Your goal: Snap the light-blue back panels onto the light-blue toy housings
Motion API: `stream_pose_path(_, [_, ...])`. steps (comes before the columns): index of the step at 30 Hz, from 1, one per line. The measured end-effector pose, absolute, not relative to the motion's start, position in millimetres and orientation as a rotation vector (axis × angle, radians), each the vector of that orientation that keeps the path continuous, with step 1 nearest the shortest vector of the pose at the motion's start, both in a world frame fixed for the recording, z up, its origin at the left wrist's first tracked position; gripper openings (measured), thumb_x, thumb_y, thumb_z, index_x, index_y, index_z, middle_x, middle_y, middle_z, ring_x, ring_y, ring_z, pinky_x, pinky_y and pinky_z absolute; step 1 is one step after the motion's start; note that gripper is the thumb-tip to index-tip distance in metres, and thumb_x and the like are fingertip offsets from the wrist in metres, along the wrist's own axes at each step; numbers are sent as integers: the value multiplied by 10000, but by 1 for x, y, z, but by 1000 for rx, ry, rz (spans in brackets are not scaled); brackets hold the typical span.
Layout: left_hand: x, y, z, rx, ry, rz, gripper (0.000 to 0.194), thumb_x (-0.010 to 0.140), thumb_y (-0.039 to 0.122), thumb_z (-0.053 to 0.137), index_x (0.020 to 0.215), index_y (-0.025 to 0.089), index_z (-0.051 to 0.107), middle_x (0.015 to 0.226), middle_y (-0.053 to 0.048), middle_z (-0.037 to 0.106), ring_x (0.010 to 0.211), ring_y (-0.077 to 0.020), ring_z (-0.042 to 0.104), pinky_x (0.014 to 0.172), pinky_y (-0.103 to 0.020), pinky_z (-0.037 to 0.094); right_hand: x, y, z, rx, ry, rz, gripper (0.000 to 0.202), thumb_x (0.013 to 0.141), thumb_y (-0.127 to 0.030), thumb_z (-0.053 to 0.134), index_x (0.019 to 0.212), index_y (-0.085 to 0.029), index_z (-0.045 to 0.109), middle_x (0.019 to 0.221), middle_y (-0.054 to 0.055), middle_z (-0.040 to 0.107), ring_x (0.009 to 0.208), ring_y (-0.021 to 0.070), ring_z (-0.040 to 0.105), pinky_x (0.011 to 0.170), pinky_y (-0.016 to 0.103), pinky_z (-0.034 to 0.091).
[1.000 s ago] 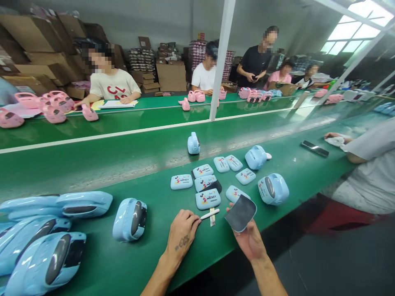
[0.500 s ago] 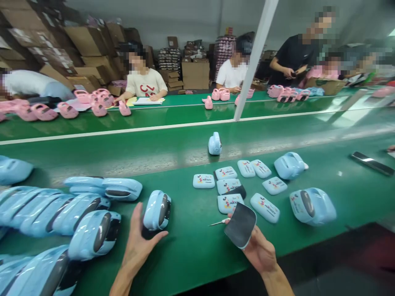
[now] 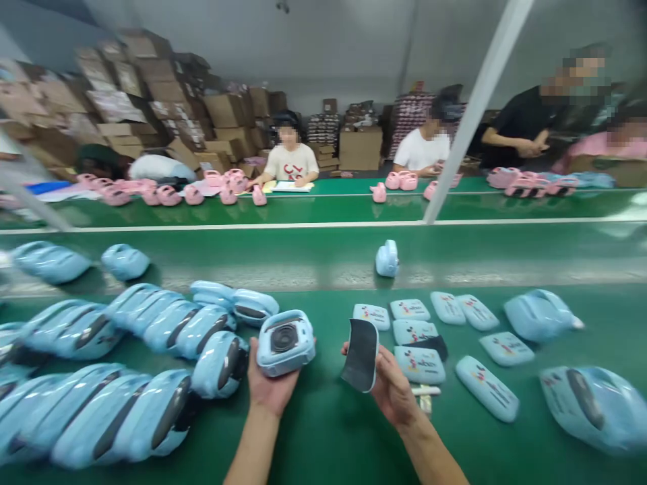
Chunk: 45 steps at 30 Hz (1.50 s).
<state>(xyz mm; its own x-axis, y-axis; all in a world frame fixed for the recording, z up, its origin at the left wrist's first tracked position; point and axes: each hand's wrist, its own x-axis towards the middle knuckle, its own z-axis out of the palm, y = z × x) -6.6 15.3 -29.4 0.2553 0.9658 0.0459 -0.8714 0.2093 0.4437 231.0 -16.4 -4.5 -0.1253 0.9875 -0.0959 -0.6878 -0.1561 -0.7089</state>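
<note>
A light blue plastic housing (image 3: 286, 342) with a round black speaker-like part facing up rests in my left hand (image 3: 275, 391), whose fingers wrap round its underside and sides. My right hand (image 3: 394, 391) grips a curved panel (image 3: 362, 355) by its edge, its dark inner face turned toward the camera. Just right of that hand, several light blue panels with a printed mouse figure (image 3: 419, 364) lie on the green surface. A white pen-like tool (image 3: 425, 391) lies below them, close to my right hand.
Rows of blue housings (image 3: 156, 411) fill the left side. Two larger blue housings (image 3: 596, 407) stand at the right. One small blue housing (image 3: 387, 259) sits farther back. Across the green belt, people work beside pink housings (image 3: 228, 192). A white post (image 3: 472, 121) rises behind.
My left hand has taken hold of the blue housing and lifted it, its round black part now showing. The panel in my right hand has turned more upright. The view has swung left.
</note>
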Motion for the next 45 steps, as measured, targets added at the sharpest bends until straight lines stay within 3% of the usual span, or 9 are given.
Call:
stream_pose_path(4, [-8,-8,-43,397,259,1339,460,924,448,593,1345,266,624,1286,-86,719,1313,-297,573,1216,-529,241,216,0,3,-772,-809,1615,488,753,-473,812,1144,-194,726,1124,128,744,1025,311,698,917,460,563])
stream_pose_path(7, [-9,-25,-45,348,437,1360,599,861,292,699,1434,322,527,1235,-46,749,1253,-261,625,1199,-460,316,213,8,13,-866,-1090,1456,519,753,-470,810,1199,-227,704,1160,101,712,1041,293,681,933,444,559])
stream_pose_path(11, [-3,-31,-42,238,637,1462,592,873,383,698,1436,332,523,1169,-39,775,1163,-260,684,1111,-436,454,204,7,30,-954,-1532,1170,582,770,-427,790,1308,-265,644,1213,91,646,1064,274,644,907,411,563])
stream_pose_path(16, [11,-31,-32,154,791,1471,535,816,459,755,1283,213,665,1073,-85,797,1104,-326,707,1034,-456,528,181,-7,38,-1083,-1828,869,690,720,-360,815,1370,-290,594,1180,98,606,1039,287,626,931,434,549])
stream_pose_path(22, [25,-40,-6,367,840,1463,888,596,409,928,1394,259,568,1225,-101,739,1192,-357,648,1043,-432,507,170,-17,32,-1229,-1911,667,733,693,-458,830,1362,-261,604,1153,135,588,1011,338,614,860,512,566])
stream_pose_path(25, [29,-42,3,384,904,1445,902,645,353,902,1450,286,500,1285,-106,705,1181,-349,651,1037,-434,501,177,-15,31,-1118,-1971,690,816,689,-490,841,1416,-255,555,1280,168,569,1150,384,575,958,558,529])
stream_pose_path(30, [29,-44,10,386,890,1373,889,665,333,882,1459,311,482,1270,-92,712,1203,-353,636,1061,-469,476,199,-4,30,-695,-2166,889,1062,717,-504,838,1583,-273,268,1620,149,315,1492,408,273,1191,604,299])
stream_pose_path(39, [26,-45,12,445,824,1281,892,626,255,900,1434,255,522,1263,-116,718,1186,-374,644,1058,-477,476,203,0,24,-695,-2135,842,1157,582,-579,896,1551,-244,362,1546,183,443,1422,393,426,1178,547,362])
stream_pose_path(45, [28,-39,0,314,784,1271,700,687,298,861,1331,213,599,1132,-96,766,1155,-349,670,1071,-483,473,210,5,30,-640,-2135,978,1197,616,-521,901,1586,-256,250,1598,158,365,1483,380,323,1218,598,234])
